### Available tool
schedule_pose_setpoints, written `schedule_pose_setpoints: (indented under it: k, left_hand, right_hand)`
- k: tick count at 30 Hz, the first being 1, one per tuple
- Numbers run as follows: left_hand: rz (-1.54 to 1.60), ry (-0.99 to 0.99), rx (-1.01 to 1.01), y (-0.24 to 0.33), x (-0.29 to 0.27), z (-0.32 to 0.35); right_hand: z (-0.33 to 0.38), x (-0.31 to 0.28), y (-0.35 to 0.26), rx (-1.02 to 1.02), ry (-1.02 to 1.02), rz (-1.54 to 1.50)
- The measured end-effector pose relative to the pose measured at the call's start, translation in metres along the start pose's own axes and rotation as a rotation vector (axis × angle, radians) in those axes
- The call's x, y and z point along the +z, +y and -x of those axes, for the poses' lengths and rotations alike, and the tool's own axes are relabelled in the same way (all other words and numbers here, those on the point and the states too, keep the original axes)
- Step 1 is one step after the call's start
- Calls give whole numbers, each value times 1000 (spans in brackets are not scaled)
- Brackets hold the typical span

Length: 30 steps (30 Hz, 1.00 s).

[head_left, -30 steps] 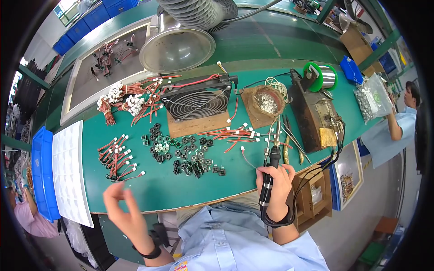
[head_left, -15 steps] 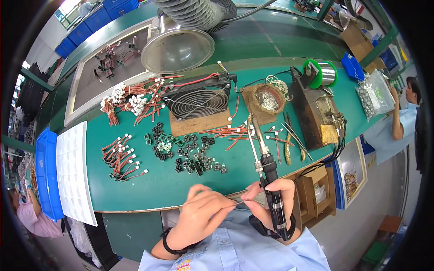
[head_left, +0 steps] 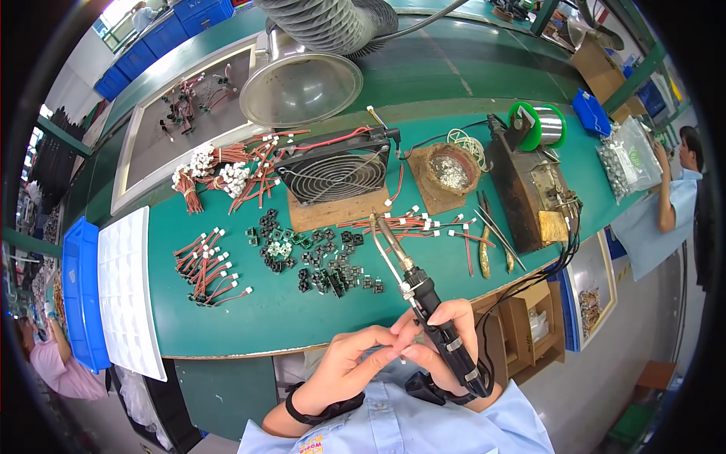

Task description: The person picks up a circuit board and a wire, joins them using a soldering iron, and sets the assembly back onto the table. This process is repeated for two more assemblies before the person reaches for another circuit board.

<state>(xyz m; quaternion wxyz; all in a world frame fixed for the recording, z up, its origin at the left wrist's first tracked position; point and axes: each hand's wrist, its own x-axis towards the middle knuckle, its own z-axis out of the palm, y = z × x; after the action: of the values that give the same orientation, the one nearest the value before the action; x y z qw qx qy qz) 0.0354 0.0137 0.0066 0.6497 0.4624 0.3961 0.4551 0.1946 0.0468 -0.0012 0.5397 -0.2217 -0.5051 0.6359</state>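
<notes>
The right hand [head_left: 451,338] curls around a soldering iron [head_left: 426,297]; the left hand [head_left: 346,365], nearly closed, touches its fingers, any hold hidden.

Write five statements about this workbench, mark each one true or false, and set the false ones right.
1. The right hand holds a black soldering iron. True.
2. The left hand rests on the white tray. False: its fingers are close against those of the right hand, near the front of the shirt.
3. The spool of silver wire has green sides. True.
4. The fan stands to the right of the round brown bowl. False: it stands to the bowl's left.
5. The white tray lies to the right of the blue bin. True.
</notes>
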Motion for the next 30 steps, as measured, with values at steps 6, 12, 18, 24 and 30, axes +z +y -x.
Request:
schedule_pose_setpoints:
  k: [6,12,18,24,30]
  left_hand:
    - [-743,141,344,38,-9,-4]
    - [-1085,127,457,37,-11,-1]
    - [-948,153,392,28,-13,5]
    - [-803,199,335,17,-14,4]
    - [-1314,467,240,33,-68,3]
  right_hand:
    - [-4,-3,-12,-102,-90,553]
    - [-9,-5,-19,-270,-289,987]
    - [-2,-4,-15,-123,-293,863]
    - [3,1,3,-145,-61,621]
    - [2,-19,14,-123,182,659]
